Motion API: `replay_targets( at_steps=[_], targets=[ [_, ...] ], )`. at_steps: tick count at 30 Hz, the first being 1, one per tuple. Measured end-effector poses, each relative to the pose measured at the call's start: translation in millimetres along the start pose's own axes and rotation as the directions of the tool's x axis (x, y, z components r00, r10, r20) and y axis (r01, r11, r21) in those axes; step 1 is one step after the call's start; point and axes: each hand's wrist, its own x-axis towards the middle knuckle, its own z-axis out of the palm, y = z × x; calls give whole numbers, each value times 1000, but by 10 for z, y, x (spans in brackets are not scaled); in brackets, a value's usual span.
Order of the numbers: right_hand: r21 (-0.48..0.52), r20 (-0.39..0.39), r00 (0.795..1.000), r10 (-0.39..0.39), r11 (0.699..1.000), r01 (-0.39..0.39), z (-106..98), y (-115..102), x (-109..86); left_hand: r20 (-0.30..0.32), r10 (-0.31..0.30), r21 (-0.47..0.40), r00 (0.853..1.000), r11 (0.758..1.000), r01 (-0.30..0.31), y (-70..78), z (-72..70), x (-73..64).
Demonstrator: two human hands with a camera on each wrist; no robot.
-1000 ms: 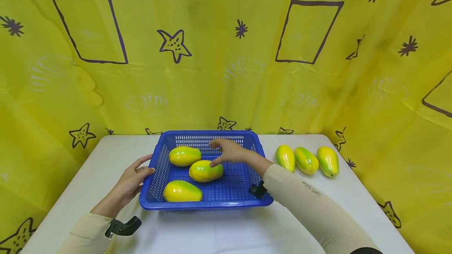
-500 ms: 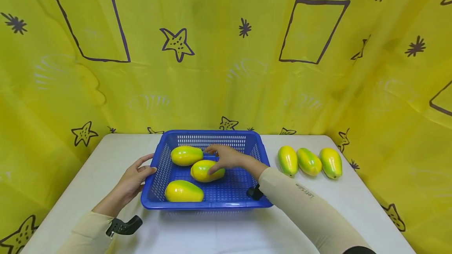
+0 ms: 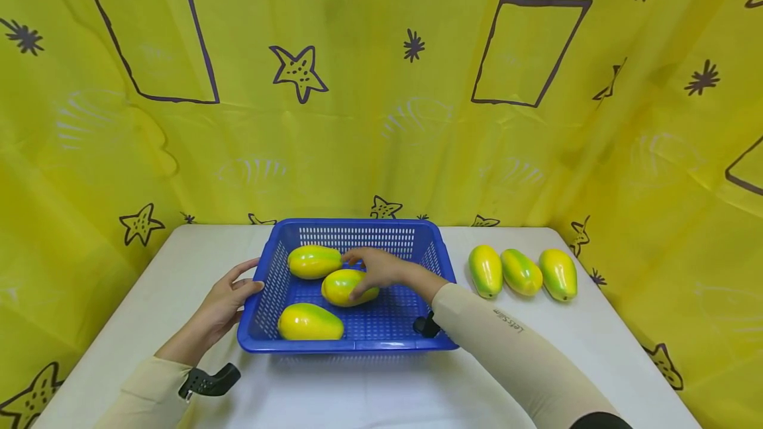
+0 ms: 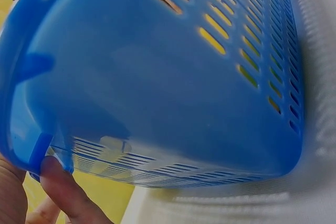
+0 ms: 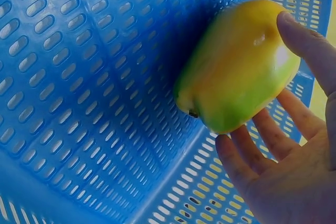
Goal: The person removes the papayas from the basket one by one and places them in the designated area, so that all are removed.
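A blue plastic basket (image 3: 405,344) with slotted walls stands on the table, holding three yellow-green papayas. My left hand (image 3: 223,303) grips the basket's left rim, thumb on top and fingers outside; in the left wrist view its thumb (image 4: 65,190) lies at the rim. Reaching into the basket, my right hand (image 3: 381,269) holds the middle papaya (image 3: 338,288). The right wrist view has the thumb on one side of that papaya (image 5: 241,66) and the fingertips along the other. Behind it lies another papaya (image 3: 312,262), and a third papaya (image 3: 310,323) sits at the front left.
To the right of the basket, three more papayas lie in a row on the white table (image 3: 596,349): a left one (image 3: 485,271), a middle one (image 3: 522,273) and a right one (image 3: 558,275). A yellow patterned curtain (image 3: 357,151) hangs behind and at both sides.
My right hand has come down and its fingers have closed round the far side of the middle papaya. The left hand stays on the rim, and the papayas stay in place.
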Motion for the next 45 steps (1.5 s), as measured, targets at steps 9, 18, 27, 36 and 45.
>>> replay_targets(
  at_steps=[9, 18, 27, 36, 45],
  targets=[
    [-17, 17, 1000, -8, 1000, 8, 28, 14, 20, 18, 8, -16, 1000, 1000, -8, -5, -21, 10],
    [-6, 18, 999, 29, 1000, -29, 36, 15, 19, 17, 7, -18, 1000, 1000, -7, -1, -19, 2],
    [-14, 24, 999, 34, 999, -34, 48, 29, 35, 20, 10, -12, 1000, 1000, -10, -18, -24, 8],
    [-10, 43, 999, 19, 1000, -19, 43, 33, 24, 13, 9, -4, 1000, 1000, -9, -14, -21, -3],
    [58, 76, 997, 25, 998, -30, 8, 33, -4, 10, 9, -5, 1000, 1000, -9, -13, -19, 2]
  ],
)
